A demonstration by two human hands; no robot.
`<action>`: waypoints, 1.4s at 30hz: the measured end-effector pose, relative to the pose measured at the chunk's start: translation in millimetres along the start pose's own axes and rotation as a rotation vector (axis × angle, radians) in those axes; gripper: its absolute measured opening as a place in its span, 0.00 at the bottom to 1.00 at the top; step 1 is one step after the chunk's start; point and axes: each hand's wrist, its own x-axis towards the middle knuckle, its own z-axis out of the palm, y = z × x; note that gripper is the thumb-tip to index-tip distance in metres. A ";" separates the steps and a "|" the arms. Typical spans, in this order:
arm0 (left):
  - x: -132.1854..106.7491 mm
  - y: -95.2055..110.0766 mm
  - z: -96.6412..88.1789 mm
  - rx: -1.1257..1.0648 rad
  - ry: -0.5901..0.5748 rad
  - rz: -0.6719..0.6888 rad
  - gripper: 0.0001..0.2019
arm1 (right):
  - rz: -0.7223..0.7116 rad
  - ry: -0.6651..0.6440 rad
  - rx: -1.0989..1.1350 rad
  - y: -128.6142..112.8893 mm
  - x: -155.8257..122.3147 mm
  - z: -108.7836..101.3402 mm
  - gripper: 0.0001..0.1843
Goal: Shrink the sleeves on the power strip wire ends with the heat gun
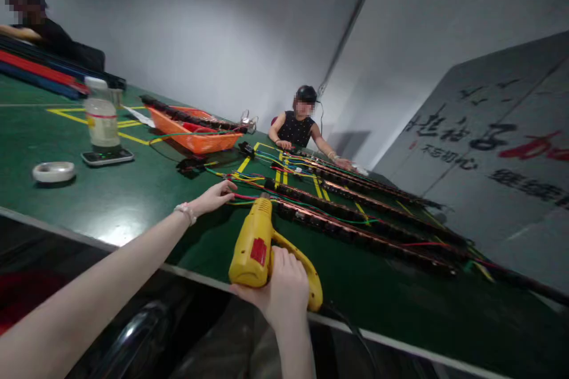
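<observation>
My right hand [287,284] is wrapped round the handle of a yellow heat gun [252,243] with a red label, and its nozzle points away from me. Just beyond the nozzle run thin coloured wires [243,196], pink and green among them. My left hand [216,196] has its fingers closed on the near ends of these wires. The wires lead to the nearest long dark strip [338,226] with copper-coloured parts, which stretches off to the right on the green table. A cord [355,331] trails from the heat gun's base.
Several similar strips [377,195] lie behind. An orange basket [195,141] holds more. At left are a bottle [102,121], a phone [108,156] and a tape roll [54,172]. A person [302,124] sits across the green table [146,195]; another [53,35] is far left.
</observation>
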 end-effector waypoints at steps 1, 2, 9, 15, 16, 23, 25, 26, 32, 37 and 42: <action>-0.4 -0.1 -0.2 -0.006 0.000 -0.011 0.19 | -0.003 -0.009 0.010 -2.6 0.5 0.8 0.46; -0.8 -0.1 -0.5 -0.011 0.001 -0.021 0.19 | -0.003 -0.016 0.019 -5.3 1.0 1.6 0.46; -3.3 8.9 -3.3 -0.010 0.029 -0.091 0.23 | 0.011 -0.004 0.055 -32.6 3.0 8.4 0.45; -2.3 22.0 -0.7 -0.002 0.075 -0.123 0.25 | -0.049 0.044 0.068 -45.3 3.0 12.6 0.46; -1.9 22.6 -0.7 0.014 0.086 -0.127 0.25 | -0.056 0.043 0.065 -46.0 3.1 12.8 0.46; -1.7 23.7 -2.9 0.055 0.085 -0.118 0.29 | -0.078 0.031 0.082 -49.3 4.2 12.4 0.45; -2.5 25.4 -3.0 0.060 0.086 -0.124 0.29 | -0.062 0.048 0.091 -50.1 4.0 12.6 0.46; -2.8 26.3 -2.9 0.064 0.089 -0.126 0.29 | -0.056 0.054 0.093 -49.8 3.9 12.6 0.46; -3.8 23.7 -0.7 0.063 0.066 -0.101 0.25 | -0.082 0.015 0.102 -33.3 3.8 9.4 0.45; -2.3 4.8 1.4 0.166 0.039 0.020 0.24 | -0.059 -0.029 0.108 -15.1 4.3 4.0 0.44; -0.4 -6.2 1.1 0.396 0.033 0.121 0.15 | -0.038 -0.007 0.063 -2.2 5.2 0.4 0.44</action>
